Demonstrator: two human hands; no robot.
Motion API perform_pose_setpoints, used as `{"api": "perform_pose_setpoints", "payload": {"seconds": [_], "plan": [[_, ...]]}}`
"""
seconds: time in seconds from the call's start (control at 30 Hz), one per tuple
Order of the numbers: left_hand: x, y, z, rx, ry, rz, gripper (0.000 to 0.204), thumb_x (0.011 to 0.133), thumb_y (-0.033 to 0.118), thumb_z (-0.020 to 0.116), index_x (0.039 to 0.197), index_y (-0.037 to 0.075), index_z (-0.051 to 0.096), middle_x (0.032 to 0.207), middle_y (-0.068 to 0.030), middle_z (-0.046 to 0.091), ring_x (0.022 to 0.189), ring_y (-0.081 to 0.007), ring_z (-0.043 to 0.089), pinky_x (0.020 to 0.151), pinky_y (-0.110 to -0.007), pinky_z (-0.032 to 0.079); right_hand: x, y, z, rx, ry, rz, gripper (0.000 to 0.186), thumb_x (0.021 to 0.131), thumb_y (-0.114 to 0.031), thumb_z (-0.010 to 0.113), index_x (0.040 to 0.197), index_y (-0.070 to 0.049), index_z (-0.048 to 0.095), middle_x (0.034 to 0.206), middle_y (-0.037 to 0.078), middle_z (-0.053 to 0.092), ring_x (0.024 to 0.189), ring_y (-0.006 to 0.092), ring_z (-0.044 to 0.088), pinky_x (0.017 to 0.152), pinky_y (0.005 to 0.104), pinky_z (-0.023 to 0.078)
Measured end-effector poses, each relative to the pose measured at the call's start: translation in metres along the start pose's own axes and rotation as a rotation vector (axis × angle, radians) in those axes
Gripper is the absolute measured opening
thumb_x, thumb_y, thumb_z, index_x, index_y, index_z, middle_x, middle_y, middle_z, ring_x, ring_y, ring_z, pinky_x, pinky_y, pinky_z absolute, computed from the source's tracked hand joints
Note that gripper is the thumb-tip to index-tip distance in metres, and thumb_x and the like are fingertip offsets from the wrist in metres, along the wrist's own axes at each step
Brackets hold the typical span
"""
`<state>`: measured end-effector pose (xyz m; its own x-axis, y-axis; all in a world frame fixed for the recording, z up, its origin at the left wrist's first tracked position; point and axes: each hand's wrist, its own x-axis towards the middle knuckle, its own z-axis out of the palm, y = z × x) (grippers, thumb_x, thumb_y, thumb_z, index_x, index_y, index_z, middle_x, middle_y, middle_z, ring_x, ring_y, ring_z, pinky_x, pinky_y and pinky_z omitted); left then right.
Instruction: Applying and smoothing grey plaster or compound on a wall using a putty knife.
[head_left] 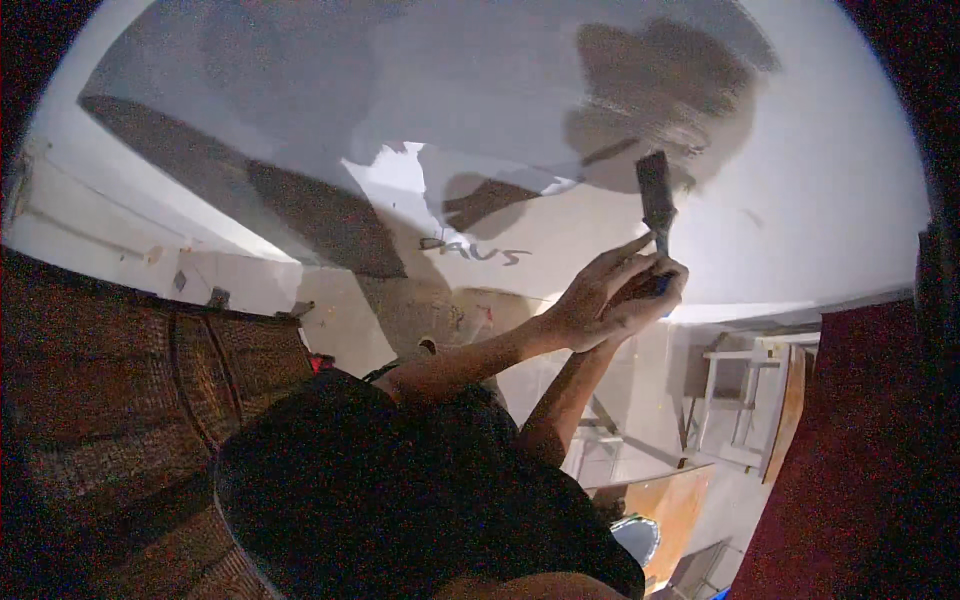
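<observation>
A flat paintbrush (655, 190) with dark bristles and a blue handle is held up against a large pale surface (820, 200). My right hand (655, 300) is closed round its handle. Just left of it, my left hand (595, 290) overlaps the right, its fingers reaching along the handle toward the ferrule. Past the bristle tip is a dark grey patch (665, 70) with streaky brush marks along its lower edge. Broad grey areas (290, 100) cover much of the surface's left side, mixed with shadows. Dark handwritten lettering (475, 250) shows below a bare white spot.
A white-framed piece of furniture (745, 400) stands to the right beside a dark red hanging cloth (840, 450). Lower down are a wooden board (680, 500) and a round container (637, 538) with pale contents. Woven brown material (100, 390) lines the left.
</observation>
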<state>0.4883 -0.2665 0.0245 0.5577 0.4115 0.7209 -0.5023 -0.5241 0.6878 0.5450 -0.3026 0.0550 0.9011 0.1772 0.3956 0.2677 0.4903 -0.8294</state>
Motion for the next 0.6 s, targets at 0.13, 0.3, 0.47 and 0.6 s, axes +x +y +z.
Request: {"api": "perform_pose_setpoints", "payload": {"seconds": [0.13,0.3,0.47,0.6], "plan": [[-0.011,0.006,-0.053,0.063,0.314,-0.065,0.088,0.089,0.071,0.033,0.141,0.0,0.037,0.146,-0.0284,0.031,0.133,-0.0428,0.036,0.109,-0.048,0.029,-0.033,0.004,0.066,0.072,-0.219,0.096,0.023,0.092,-0.021,0.049,0.072,-0.009,0.047,0.069,-0.003,0.044,0.065,0.0072,0.04,0.053,0.0233,0.029],[-0.028,-0.037,-0.144,0.471,0.787,-0.086,0.087,0.088,0.067,0.044,0.139,-0.004,0.036,0.142,-0.023,0.04,0.129,-0.0336,0.044,0.104,-0.044,0.039,-0.081,0.035,0.15,0.225,-0.721,0.316,0.024,0.096,-0.027,0.051,0.091,-0.004,0.06,0.082,-0.002,0.051,0.075,0.0069,0.044,0.067,0.0237,0.038],[-0.019,-0.04,-0.155,-1.331,0.8,0.175,0.059,0.099,0.037,0.047,0.137,-0.007,0.036,0.136,-0.0242,0.043,0.123,-0.0298,0.048,0.102,-0.041,0.041,-0.108,0.025,0.179,0.075,-0.568,0.232,0.02,0.096,-0.025,0.05,0.089,-0.008,0.058,0.084,0.0,0.054,0.079,0.0114,0.05,0.073,0.0255,0.041],[-0.024,0.012,-0.129,0.155,0.251,-0.155,0.071,0.096,0.056,0.042,0.138,-0.001,0.038,0.134,-0.0271,0.044,0.127,-0.0416,0.044,0.106,-0.047,0.035,-0.069,0.055,0.107,0.22,-0.287,0.216,0.016,0.094,-0.018,0.049,0.08,-0.009,0.049,0.073,0.0,0.048,0.07,0.0124,0.047,0.066,0.0274,0.041]]}}
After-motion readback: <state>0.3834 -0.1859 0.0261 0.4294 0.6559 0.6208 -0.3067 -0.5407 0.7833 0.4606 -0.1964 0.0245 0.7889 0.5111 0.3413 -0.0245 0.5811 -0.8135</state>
